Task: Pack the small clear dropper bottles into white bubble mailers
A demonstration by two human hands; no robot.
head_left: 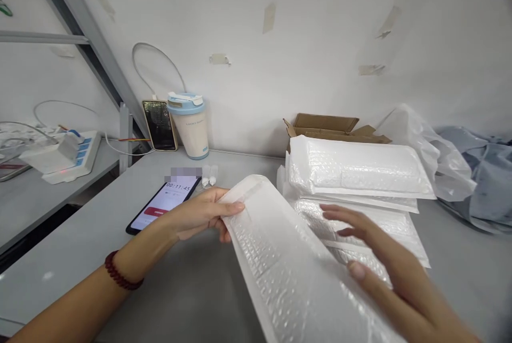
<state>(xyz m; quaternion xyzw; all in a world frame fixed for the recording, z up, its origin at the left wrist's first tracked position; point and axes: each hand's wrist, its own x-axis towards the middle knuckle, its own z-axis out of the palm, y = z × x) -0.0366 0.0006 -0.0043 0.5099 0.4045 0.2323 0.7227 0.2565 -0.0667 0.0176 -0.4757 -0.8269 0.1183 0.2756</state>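
A white bubble mailer (288, 263) slants across the front of the view. My left hand (212, 215) pinches its upper left corner, thumb on top and fingers underneath. Over the mailer's right edge hovers my right hand (392, 268), fingers spread and nothing between them; whether its thumb touches the mailer I cannot tell. Behind it lies a stack of similar bubble mailers (360, 164), loosely overlapping on the grey table (192, 284).
A phone showing a timer (168, 199) lies left of my left hand, near two small white bottles (209, 175). Behind are a cup (192, 129), a propped phone (160, 125), a cardboard box (328, 124) and a plastic bag (432, 151). A power strip (80, 156) sits far left.
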